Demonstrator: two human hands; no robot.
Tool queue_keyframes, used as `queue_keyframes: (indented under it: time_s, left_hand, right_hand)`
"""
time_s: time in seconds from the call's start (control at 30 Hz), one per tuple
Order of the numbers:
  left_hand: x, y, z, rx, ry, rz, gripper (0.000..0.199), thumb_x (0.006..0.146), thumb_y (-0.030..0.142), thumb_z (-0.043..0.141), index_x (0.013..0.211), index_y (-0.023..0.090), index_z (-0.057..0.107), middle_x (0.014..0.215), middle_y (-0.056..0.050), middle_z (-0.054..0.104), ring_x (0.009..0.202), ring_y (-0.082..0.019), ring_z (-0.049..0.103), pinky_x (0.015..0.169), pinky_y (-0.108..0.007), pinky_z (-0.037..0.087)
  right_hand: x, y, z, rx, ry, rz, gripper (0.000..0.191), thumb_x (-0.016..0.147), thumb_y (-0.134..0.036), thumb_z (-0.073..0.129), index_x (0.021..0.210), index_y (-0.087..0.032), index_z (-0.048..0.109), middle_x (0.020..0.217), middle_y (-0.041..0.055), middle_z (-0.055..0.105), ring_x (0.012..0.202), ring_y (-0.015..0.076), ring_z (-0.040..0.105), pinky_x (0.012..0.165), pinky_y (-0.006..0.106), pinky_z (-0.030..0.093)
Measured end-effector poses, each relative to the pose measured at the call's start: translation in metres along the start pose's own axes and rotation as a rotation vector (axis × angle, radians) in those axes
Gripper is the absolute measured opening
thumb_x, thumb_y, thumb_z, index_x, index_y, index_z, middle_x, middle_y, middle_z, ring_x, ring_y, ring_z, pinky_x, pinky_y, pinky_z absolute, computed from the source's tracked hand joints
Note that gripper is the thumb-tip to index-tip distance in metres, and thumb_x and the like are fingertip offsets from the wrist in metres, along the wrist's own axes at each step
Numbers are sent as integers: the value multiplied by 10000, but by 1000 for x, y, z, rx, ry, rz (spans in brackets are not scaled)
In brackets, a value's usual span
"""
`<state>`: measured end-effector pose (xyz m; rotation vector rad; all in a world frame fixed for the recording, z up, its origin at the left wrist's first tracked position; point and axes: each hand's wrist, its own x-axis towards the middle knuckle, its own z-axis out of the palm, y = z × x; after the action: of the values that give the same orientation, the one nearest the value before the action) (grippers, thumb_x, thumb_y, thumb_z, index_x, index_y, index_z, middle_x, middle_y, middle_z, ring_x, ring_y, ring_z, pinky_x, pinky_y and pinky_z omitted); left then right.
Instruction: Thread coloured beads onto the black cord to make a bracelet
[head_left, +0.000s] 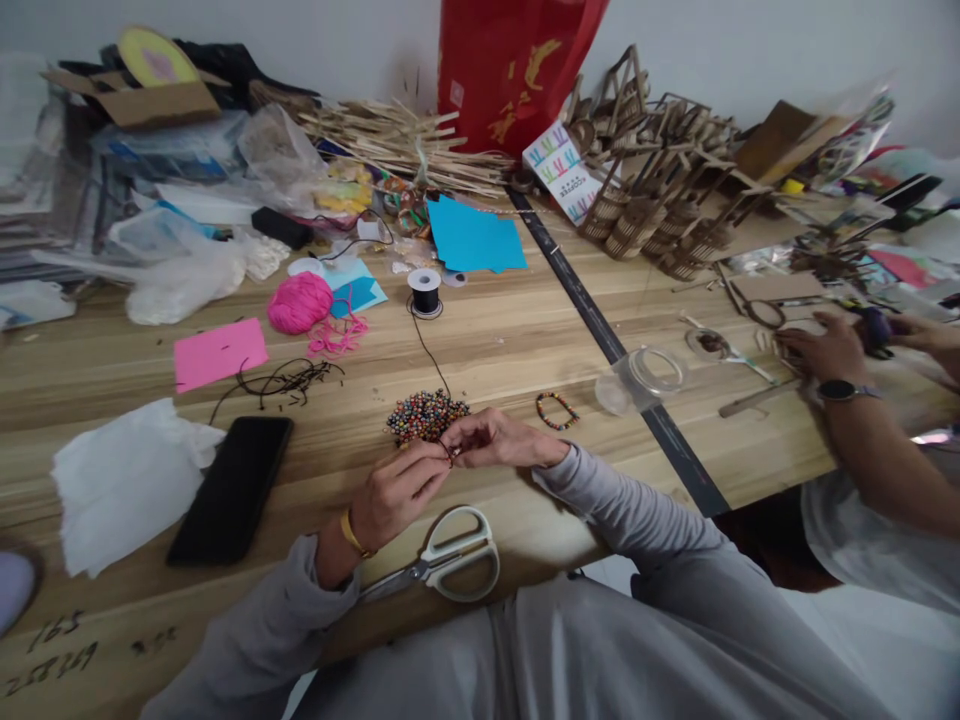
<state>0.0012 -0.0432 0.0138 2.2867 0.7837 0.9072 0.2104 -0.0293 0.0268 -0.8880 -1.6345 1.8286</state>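
My left hand (397, 490) and my right hand (495, 440) meet fingertip to fingertip just below a pile of multicoloured beads (424, 416). Both hands pinch a thin dark cord (447, 452), with a few small beads at the fingertips, partly hidden by them. From a spool of black cord (425, 294), the cord runs down to the pile. A beaded bracelet (556, 410) lies to the right of my right hand. White-handled scissors (460, 556) rest below my hands, near the table's front edge.
A black phone (231, 490) and white tissue (131, 480) lie at left. Pink yarn (300, 302), pink paper (220, 355) and blue paper (477, 235) lie farther back. Clear round containers (645, 378) stand right of the bracelet. Another person's hands (825, 350) work at far right.
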Motion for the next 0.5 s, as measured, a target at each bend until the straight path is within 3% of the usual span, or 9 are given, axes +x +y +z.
queue_keyframes:
  time_s: [0.17, 0.3, 0.5]
  left_hand:
    - [-2, -4, -1, 249, 69, 209, 130, 868, 125, 566, 855, 186, 680, 896, -58, 729, 833, -145, 671, 822, -244, 524]
    - [0, -5, 1, 334, 132, 343, 111, 876, 100, 556, 891, 154, 651, 887, -60, 718, 820, -141, 667, 817, -256, 531]
    - [0, -5, 3, 319, 120, 332, 104, 877, 90, 549, 891, 157, 628, 892, -60, 704, 824, -134, 663, 801, -245, 526]
  right_hand:
    - [-1, -2, -2, 136, 59, 109, 320, 776, -342, 663, 1001, -116, 641, 717, -6, 622, 538, 53, 530, 455, 154, 340]
    - [1, 1, 2, 176, 112, 125, 314, 759, -372, 693, 938, -118, 649, 638, -31, 604, 481, 44, 522, 437, 150, 353]
    - [3, 4, 5, 248, 126, 104, 291, 720, -341, 731, 884, -126, 624, 659, -43, 605, 480, 38, 522, 435, 148, 382]
